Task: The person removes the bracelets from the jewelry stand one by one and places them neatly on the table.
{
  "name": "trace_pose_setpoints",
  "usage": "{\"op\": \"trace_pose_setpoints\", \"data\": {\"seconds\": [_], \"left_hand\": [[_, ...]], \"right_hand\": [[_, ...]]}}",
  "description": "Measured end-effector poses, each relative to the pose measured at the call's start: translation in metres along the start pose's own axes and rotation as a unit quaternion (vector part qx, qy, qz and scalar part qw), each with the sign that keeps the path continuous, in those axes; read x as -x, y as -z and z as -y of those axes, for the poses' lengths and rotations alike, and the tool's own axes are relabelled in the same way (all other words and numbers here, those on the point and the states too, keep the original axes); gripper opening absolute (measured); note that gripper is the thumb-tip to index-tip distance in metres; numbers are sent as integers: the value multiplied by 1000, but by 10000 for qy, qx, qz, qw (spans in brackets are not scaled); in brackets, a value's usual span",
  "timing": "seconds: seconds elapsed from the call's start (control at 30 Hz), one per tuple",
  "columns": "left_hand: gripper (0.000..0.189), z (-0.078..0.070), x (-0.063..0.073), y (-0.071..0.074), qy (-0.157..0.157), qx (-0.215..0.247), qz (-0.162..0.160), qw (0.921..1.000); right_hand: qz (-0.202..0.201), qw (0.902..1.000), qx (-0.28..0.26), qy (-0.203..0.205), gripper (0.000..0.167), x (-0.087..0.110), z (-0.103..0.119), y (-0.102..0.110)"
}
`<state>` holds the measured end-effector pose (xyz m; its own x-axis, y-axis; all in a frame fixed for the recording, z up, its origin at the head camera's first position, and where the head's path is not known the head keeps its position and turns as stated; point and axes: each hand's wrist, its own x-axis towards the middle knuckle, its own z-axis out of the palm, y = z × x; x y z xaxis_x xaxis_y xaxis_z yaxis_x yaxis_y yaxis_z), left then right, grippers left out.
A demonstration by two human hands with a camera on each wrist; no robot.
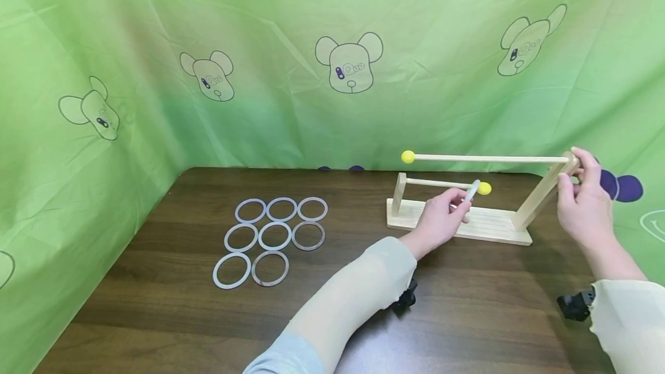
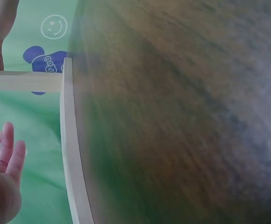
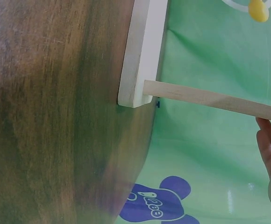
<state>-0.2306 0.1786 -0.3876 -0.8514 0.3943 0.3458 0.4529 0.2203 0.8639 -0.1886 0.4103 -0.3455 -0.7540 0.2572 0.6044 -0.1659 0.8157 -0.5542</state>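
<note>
My left hand [image 1: 441, 216] pinches a thin pale ring [image 1: 472, 190] between thumb and fingers. Seen from the head, the ring overlaps the lower rod [image 1: 436, 183] right beside its yellow end ball [image 1: 484, 188]. That rod belongs to a light wooden stand [image 1: 493, 223] with a short post on the left and a taller slanted post [image 1: 540, 198] on the right. At the taller post's top, my right hand [image 1: 587, 206] grips the wood, its fingers behind and thumb in front. The right wrist view shows those fingertips [image 3: 267, 151] against the post, and the ring [image 3: 238, 5] near the ball.
On the left of the brown table [image 1: 156, 305] lie several flat rings [image 1: 275, 236] in rows, pale and greyish. An upper rod [image 1: 483, 159] with a yellow ball [image 1: 407, 157] at its left end runs above the lower one. Green printed cloth [image 1: 280, 126] hangs behind.
</note>
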Motion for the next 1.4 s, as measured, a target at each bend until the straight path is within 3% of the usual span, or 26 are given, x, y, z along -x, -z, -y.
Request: {"op": "trace_pose_setpoints", "data": {"seconds": [0.27,0.5,0.73,0.93,1.4], "left_hand": [[14,-2,-4,3,-267,-202,140,9993],[13,-5,-5,2,-240,-319,262,9989],[14,-3,-10,2,-535,-564,383,9962],[12,-3,-10,4,-492,-566,584,9955],[8,7,8,40,-1296,-608,375,9890]], "right_hand": [[19,10000,-23,-37,50,1,2,0],[23,10000,-59,-58,50,0,2,0],[-50,10000,-1,9,49,-1,3,1],[-25,10000,44,-8,50,-1,2,0],[21,9999,-15,-97,50,-1,-1,-1]]}}
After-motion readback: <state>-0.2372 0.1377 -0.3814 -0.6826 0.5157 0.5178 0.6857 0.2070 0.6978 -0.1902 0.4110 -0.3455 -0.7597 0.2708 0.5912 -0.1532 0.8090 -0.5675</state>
